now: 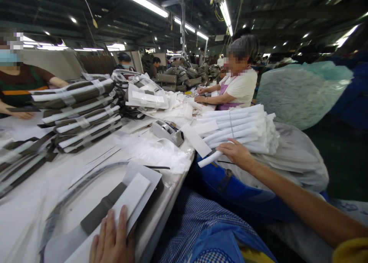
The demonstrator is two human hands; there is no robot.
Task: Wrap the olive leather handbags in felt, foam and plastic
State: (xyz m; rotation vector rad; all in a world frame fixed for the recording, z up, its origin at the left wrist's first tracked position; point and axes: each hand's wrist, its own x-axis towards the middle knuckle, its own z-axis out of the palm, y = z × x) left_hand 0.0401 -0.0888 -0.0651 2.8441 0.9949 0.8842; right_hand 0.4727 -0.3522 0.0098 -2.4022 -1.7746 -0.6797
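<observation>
My left hand [110,238] lies with its fingers stretched out over a white strip [135,194] on a dark bag [159,184] at the table's near edge. A translucent sheet [128,171] sits under the strip, beside a grey-brown band [106,205]. The bag's long handle [53,221], in clear wrapping, curves out to the left. Off to the right, my right hand [234,152] is closed on a white foam tube [209,158], which points down and left. Just behind it lies a tied bundle of the same foam tubes [244,125].
A tape dispenser [166,132] stands on the table [25,224] near a white card strip [197,140]. Wrapped brown bags are stacked [83,117] on the left. The tubes lie over a blue bin [238,186]. Co-workers [238,79] stand around; a large filled plastic bag [299,90] is at right.
</observation>
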